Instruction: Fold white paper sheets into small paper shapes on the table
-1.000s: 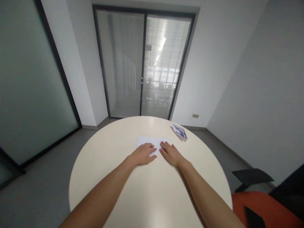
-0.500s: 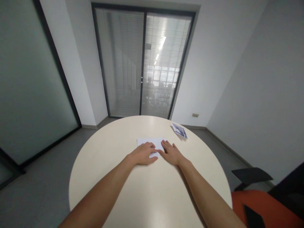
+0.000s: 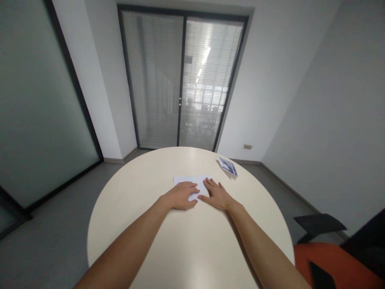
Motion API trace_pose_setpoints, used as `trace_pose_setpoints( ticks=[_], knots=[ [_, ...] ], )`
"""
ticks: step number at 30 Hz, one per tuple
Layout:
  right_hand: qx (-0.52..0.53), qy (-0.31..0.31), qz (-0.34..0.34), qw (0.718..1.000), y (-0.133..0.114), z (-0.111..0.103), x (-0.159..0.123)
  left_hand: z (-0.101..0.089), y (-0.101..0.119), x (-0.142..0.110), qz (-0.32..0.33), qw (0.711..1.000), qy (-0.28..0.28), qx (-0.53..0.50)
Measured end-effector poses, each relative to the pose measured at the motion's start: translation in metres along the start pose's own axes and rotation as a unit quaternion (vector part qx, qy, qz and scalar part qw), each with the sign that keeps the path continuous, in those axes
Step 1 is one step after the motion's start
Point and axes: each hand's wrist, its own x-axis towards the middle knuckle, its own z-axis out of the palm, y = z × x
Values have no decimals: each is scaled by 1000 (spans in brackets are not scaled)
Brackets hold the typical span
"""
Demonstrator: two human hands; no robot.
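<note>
On the table [image 3: 186,241], the paper [image 3: 192,179] is partly covered by the left hand [image 3: 183,195] and right hand [image 3: 217,194], both laid palm-down with fingers extended, nothing being gripped, while a card [image 3: 227,166] is seen beyond, to the right.

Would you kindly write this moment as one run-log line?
left hand: on white paper | right hand: on same paper | printed card: on table, beyond right hand
</note>
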Motion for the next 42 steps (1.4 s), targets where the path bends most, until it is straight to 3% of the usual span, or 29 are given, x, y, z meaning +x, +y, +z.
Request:
trace_pose_setpoints(
  ticks=[9, 42],
  knots=[
    [4, 16, -69, 997, 8, -1, 3, 2, -1, 3, -11, 1000, 10, 6],
    [-6, 46, -119, 992, 0, -11, -7, 6, 1, 10, -15, 1000, 23, 9]
  ],
)
